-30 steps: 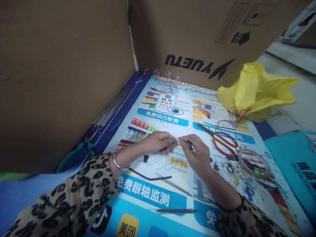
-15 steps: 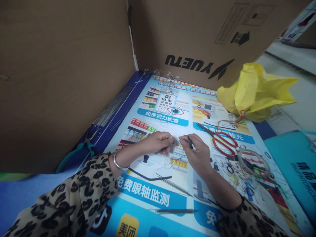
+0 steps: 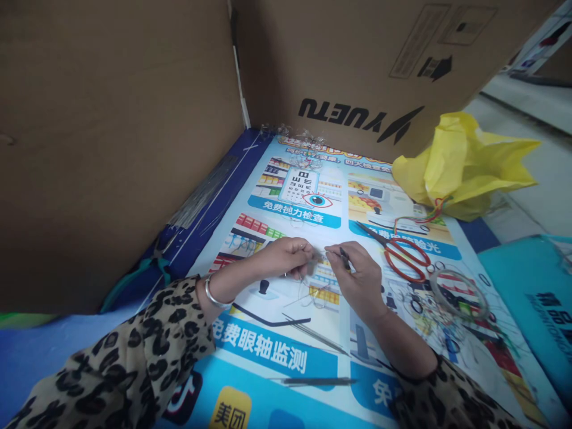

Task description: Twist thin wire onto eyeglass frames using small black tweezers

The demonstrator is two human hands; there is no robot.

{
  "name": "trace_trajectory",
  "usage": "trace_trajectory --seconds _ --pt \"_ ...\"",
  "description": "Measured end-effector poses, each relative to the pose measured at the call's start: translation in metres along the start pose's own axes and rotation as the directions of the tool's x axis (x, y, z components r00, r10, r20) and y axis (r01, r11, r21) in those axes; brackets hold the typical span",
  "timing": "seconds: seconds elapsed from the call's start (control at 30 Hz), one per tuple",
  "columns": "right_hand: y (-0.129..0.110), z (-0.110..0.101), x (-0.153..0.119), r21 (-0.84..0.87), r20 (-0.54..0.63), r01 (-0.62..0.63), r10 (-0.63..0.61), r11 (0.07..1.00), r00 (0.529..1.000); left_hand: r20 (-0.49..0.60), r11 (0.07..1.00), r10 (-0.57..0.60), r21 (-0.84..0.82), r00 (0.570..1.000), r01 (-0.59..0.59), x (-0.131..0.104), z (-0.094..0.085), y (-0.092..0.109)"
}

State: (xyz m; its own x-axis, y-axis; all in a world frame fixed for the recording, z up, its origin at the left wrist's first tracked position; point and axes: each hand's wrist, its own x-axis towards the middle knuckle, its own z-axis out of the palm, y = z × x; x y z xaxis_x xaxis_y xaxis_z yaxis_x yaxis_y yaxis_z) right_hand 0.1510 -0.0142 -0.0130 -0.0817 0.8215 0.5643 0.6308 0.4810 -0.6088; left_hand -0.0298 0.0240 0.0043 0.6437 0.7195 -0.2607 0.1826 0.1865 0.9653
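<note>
Evidently close work: the left hand (image 3: 288, 256) and the right hand (image 3: 355, 268) faced each other just above the poster sheet (image 3: 243, 336), fingertips near but apart; a fine wire (image 3: 320, 252) seemed to bridge that gap, presumably held from both sides for steadiness.

Left thumb and forefinger were pressed together, apparently pinching the wire; the remaining fingers curled beneath, their exact hold hidden; thin wire loops (image 3: 318, 293) trailed below, perhaps left slack so as not to pull.

Right thumb and forefinger pinched at the other side of the gap; a slim dark tool (image 3: 344, 258) lay among the fingers, likely tucked there to save setting it down; its tip could not be told.

Loose dark rods (image 3: 315, 333) lay aslant below the hands, with a second bundle (image 3: 319, 381) nearer the wearer, roughly parallel, probably for easy picking.

Red-handled scissors (image 3: 406, 259) rested to the right, blades pointing away up-left, seemingly within reach; a clear ring (image 3: 460, 295) sat beside them amid tangled small pieces (image 3: 431, 316); teal-handled pliers (image 3: 154, 268) lay well apart at left, against the cardboard (image 3: 134, 119), perhaps parked out of the way.
</note>
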Motion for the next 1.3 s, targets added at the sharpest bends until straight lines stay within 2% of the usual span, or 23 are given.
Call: trace_trajectory --seconds 0.2,0.53,0.8,0.97,1.17,1.3 --pt "0.0 0.0 -0.001 -0.002 -0.008 -0.012 0.012 1.0 1.0 0.009 1.0 0.01 0.011 1.0 -0.01 0.001 0.0 -0.001" --pt "-0.004 -0.001 0.003 0.036 0.062 -0.088 0.085 0.996 0.994 -0.011 0.998 0.009 0.06 1.0 -0.008 0.0 -0.001 -0.002" --pt "0.005 0.002 0.0 0.025 0.11 0.01 -0.013 1.0 0.994 -0.028 0.99 0.05 0.13 0.998 -0.046 0.001 -0.002 -0.007" --pt "0.005 0.002 -0.001 -0.001 0.075 -0.004 0.004 1.0 0.997 -0.045 0.984 0.056 0.169 0.997 -0.048 0.001 -0.001 -0.005" --pt "-0.004 -0.001 0.001 0.025 -0.004 -0.048 0.048 0.999 0.999 -0.149 0.994 0.04 0.109 0.988 -0.024 0.003 -0.001 -0.006" --pt "-0.004 -0.003 0.002 0.009 -0.003 -0.027 0.027 1.0 1.0 -0.219 0.998 0.036 0.054 0.975 -0.024 0.005 -0.002 -0.007"
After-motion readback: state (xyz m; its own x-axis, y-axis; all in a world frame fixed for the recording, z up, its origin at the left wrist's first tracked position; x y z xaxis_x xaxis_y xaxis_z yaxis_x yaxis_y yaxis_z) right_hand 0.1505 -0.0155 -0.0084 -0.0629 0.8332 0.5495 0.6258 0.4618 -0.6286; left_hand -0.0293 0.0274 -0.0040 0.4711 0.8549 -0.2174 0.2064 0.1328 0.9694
